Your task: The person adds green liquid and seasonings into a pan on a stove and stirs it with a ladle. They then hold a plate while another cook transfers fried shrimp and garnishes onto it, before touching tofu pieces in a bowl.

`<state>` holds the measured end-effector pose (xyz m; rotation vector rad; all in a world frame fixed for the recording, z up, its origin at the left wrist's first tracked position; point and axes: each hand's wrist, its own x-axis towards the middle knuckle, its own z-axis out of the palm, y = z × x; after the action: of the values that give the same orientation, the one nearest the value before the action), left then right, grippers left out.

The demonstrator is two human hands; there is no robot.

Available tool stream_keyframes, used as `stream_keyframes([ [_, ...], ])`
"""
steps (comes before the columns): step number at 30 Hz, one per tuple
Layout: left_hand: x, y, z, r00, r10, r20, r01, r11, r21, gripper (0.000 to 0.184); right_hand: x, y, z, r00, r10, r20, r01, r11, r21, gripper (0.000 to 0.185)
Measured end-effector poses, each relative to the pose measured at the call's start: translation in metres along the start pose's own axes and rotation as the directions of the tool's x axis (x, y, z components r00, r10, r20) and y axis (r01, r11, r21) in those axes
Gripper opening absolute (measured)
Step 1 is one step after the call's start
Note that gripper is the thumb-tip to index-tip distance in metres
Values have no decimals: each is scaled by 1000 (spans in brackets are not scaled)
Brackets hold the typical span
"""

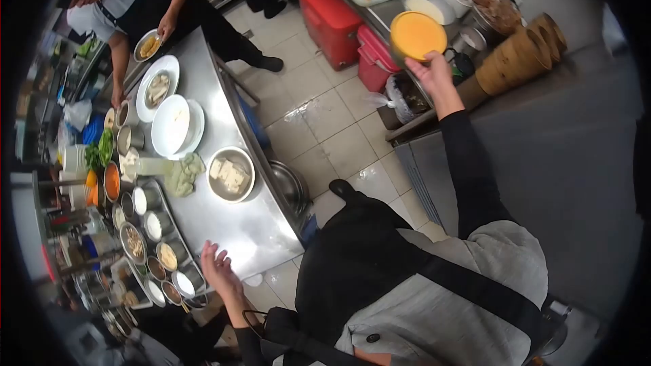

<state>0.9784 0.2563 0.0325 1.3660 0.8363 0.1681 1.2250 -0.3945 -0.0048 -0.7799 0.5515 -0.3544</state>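
right hand [426, 71]: gripping near rim of yellow-topped round container [418, 34] | left hand [220, 273]: empty, fingers loosely spread | likely stiff, smooth (weight unclear, fill unreadable) | grasp: opposite rim edges

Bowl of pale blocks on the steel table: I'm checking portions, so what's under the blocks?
Some of the bowl's inner side shows around the pale blocks; anything directly beneath them is covered.

Orange-yellow lid [416, 31], red box [328, 20], black apron [363, 251], green cloth [182, 176]

The right arm [478, 163] stretches forward, right hand [432, 78] gripping; the left hand [222, 278] hovers, fingers [207, 253] half-curled.
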Motion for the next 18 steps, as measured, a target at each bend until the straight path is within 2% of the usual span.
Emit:
stream_keyframes([
  [3, 13, -39, 10, 978, -210, -3, 210, 978, -1, 52, 30, -9, 0, 986, -43, -161, 61, 993, 106, 45],
  [5, 33, -66, 21, 978, -207, 9, 207, 976, -64, 53, 48, -15, 2, 977, -38, -208, 81, 976, 203, 44],
  [7, 53, -83, 35, 981, -189, 43, 193, 972, -131, 53, 89, -12, -22, 977, -156, -147, 184, 963, 198, 41],
  [8, 56, -84, 48, 979, -192, 64, 199, 967, -158, 52, 122, -10, -62, 933, -357, 42, 353, 888, -296, 43],
  [9, 60, -84, 58, 980, -191, 57, 199, 961, -191, 51, 137, -14, -66, 975, -219, 41, 221, 974, -59, 43],
  [10, 65, -87, 67, 980, -196, 26, 197, 949, -245, 51, 152, -18, -71, 997, -73, 39, 63, 976, 210, 43],
  [11, 70, -91, 72, 982, -186, 9, 180, 935, -306, 50, 165, -23, -74, 997, 72, 36, -80, 893, 443, 44],
  [12, 70, -87, 79, 985, -174, -9, 164, 944, -286, 49, 152, -25, -58, 1000, -1, -16, 7, 916, 400, 46],
  [13, 70, -83, 85, 986, -164, -44, 146, 952, -268, 44, 166, -28, -62, 999, -9, -47, 25, 932, 362, 44],
  [16, 60, -65, 100, 975, -209, -83, 173, 934, -312, 36, 245, -33, -110, 999, 19, 35, -30, 939, 343, 42],
  [18, 61, -61, 106, 974, -218, -56, 188, 925, -331, 31, 215, -21, -71, 999, 29, 16, -33, 949, 314, 44],
])
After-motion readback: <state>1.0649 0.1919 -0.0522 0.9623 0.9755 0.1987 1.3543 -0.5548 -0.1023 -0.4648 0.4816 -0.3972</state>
